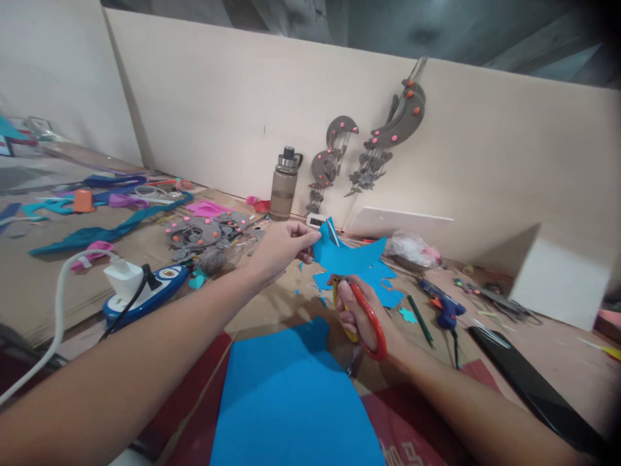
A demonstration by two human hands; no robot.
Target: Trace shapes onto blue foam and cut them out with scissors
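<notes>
Pinched in my left hand [290, 244] is the left end of a curved blue felt-like piece [347, 257], held above the table. My right hand [363, 304] grips a pair of scissors [372, 320] with red and yellow handles, just below that piece. The blades are mostly hidden, so how far apart they stand cannot be seen. Behind the right hand lie more cut blue scraps [388, 294]. A large blue sheet [291, 395] with a curved right edge lies closest to me, below both hands.
A bottle [283, 188] stands by the white wall, where grey moon garlands [405, 116] hang. To the right are a green pencil [420, 320], a blue glue gun [444, 304] and a black phone-like slab [528, 382]. A power strip [145, 291] with a white cable sits left.
</notes>
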